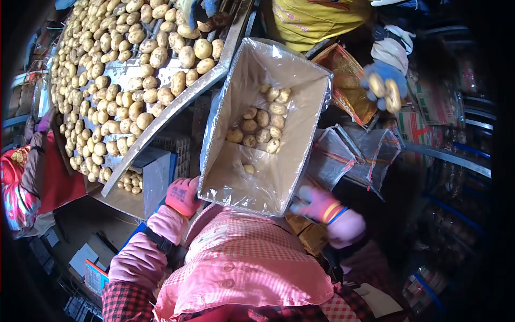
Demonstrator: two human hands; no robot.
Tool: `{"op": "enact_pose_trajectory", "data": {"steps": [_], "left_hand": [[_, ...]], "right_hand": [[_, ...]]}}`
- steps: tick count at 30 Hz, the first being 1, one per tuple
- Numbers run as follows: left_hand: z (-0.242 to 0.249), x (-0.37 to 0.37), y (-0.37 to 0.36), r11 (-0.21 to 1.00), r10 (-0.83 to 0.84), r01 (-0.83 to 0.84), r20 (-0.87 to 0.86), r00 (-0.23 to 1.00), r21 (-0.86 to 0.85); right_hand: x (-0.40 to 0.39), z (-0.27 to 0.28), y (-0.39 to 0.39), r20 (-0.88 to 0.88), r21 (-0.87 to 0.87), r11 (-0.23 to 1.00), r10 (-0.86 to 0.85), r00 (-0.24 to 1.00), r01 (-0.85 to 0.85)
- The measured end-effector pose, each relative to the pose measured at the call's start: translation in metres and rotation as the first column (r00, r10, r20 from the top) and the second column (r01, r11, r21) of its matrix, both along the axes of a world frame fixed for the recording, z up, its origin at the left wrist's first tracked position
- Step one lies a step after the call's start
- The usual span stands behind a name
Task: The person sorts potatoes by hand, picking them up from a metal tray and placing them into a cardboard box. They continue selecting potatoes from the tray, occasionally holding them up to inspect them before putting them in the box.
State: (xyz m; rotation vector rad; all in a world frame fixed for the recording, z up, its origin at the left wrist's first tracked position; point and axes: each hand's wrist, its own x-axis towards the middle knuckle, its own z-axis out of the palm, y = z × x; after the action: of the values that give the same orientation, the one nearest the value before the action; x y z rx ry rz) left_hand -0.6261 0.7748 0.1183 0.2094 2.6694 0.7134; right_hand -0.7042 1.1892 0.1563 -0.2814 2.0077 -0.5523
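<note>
A cardboard box lined with clear plastic stands open in front of my body, with several potatoes on its bottom. My left hand, in a pink glove, is at the box's near left corner, its fingers bent against the edge. At the near right side of the box is my right hand, also gloved and smeared by motion; its fingers are too blurred to tell what they hold, if anything.
A metal sorting table full of potatoes lies at the upper left. A co-worker's gloved hand holds potatoes at the upper right. Near it are a yellow bag and open sacks. Another person's sleeve shows at the far left.
</note>
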Motion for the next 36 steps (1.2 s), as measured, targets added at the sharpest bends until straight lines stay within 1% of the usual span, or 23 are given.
{"op": "enact_pose_trajectory", "data": {"steps": [1,2,4,5,6,8,9,10,11,12,13,15,17,19,23,25,27,29,31,32,33,35,36], "left_hand": [[-0.001,-0.003,0.0,0.998,-0.035,0.041,0.102,0.994,-0.057],[-0.002,-0.004,0.0,0.99,-0.065,0.089,0.205,0.977,-0.109],[-0.005,-0.002,-0.001,0.987,-0.089,0.113,0.201,0.976,-0.11],[-0.006,-0.001,-0.003,0.984,-0.11,0.134,0.192,0.975,-0.118],[-0.012,0.001,-0.003,0.994,-0.076,0.085,0.124,0.989,-0.062],[-0.029,0.004,-0.002,0.993,-0.073,0.086,0.147,0.986,-0.083],[-0.037,0.004,-0.002,0.992,-0.062,0.079,0.164,0.984,-0.1],[-0.032,-0.006,0.004,0.979,-0.051,0.104,0.284,0.957,-0.174],[-0.034,-0.012,0.008,0.979,-0.062,0.113,0.28,0.958,-0.168],[-0.037,-0.016,0.01,0.964,-0.05,0.143,0.379,0.924,-0.222],[-0.037,-0.02,0.013,0.945,-0.03,0.178,0.47,0.882,-0.273],[-0.031,-0.024,0.016,0.95,-0.009,0.159,0.485,0.874,-0.269],[-0.02,-0.03,0.018,0.96,0.088,0.08,0.558,0.825,-0.27],[-0.025,-0.026,0.014,0.971,0.085,0.056,0.554,0.828,-0.232],[-0.038,0.0,-0.002,0.997,0.032,0.005,0.49,0.871,-0.074],[-0.062,0.026,-0.022,0.999,0.037,-0.025,0.474,0.88,-0.032],[-0.067,0.041,-0.035,0.987,0.162,-0.153,0.459,0.873,-0.058],[-0.055,0.043,-0.044,0.973,0.23,-0.204,0.538,0.811,-0.109],[-0.066,0.067,-0.064,0.929,0.36,-0.343,0.569,0.739,-0.142],[-0.088,0.085,-0.079,0.902,0.406,-0.414,0.573,0.712,-0.124],[-0.087,0.09,-0.086,0.896,0.417,-0.425,0.571,0.707,-0.128],[-0.082,0.102,-0.095,0.835,0.503,-0.53,0.601,0.622,-0.15],[-0.071,0.103,-0.095,0.802,0.56,-0.566,0.57,0.601,-0.191]], "right_hand": [[0.011,-0.001,-0.015,0.011,0.096,0.979,0.177,0.984,-0.177],[0.016,-0.001,-0.032,0.014,0.101,0.979,0.176,0.984,-0.176],[0.025,-0.001,-0.058,0.061,0.292,0.888,0.354,0.933,-0.356],[0.029,-0.008,-0.056,0.06,0.289,0.891,0.349,0.935,-0.351],[0.036,-0.021,-0.052,0.009,0.294,0.866,0.421,0.907,-0.405],[0.047,-0.034,-0.048,-0.092,0.298,0.799,0.568,0.818,-0.522],[0.052,-0.038,-0.045,-0.09,0.304,0.804,0.559,0.825,-0.511],[0.051,-0.037,-0.047,-0.085,0.323,0.777,0.593,0.801,-0.541],[0.048,-0.035,-0.051,-0.079,0.34,0.747,0.628,0.775,-0.571],[0.043,-0.034,-0.055,0.044,0.324,0.717,0.64,0.767,-0.617],[0.046,-0.036,-0.057,0.042,0.331,0.721,0.633,0.773,-0.608],[0.05,-0.044,-0.057,-0.084,0.423,0.724,0.63,0.772,-0.545],[0.047,-0.041,-0.061,-0.043,0.441,0.699,0.644,0.764,-0.564],[0.046,-0.039,-0.067,0.069,0.523,0.704,0.526,0.847,-0.48],[0.039,-0.026,-0.054,0.121,0.487,0.773,0.401,0.908,-0.407],[0.049,-0.029,-0.031,-0.062,0.33,0.894,0.341,0.938,-0.303],[0.046,-0.006,-0.023,-0.086,0.322,0.918,0.271,0.959,-0.231],[0.041,0.004,-0.014,-0.259,0.197,0.979,0.008,0.966,0.045],[0.032,0.006,-0.006,-0.479,0.23,0.952,-0.072,0.875,0.204],[0.016,0.03,-0.017,-0.494,0.237,0.914,-0.178,0.851,0.329],[0.017,0.019,-0.009,-0.668,-0.014,0.911,-0.315,0.675,0.412],[-0.007,0.036,-0.029,-0.719,-0.224,0.895,-0.419,0.555,0.387],[-0.02,0.048,-0.044,-0.72,-0.233,0.905,-0.406,0.563,0.355]]}}
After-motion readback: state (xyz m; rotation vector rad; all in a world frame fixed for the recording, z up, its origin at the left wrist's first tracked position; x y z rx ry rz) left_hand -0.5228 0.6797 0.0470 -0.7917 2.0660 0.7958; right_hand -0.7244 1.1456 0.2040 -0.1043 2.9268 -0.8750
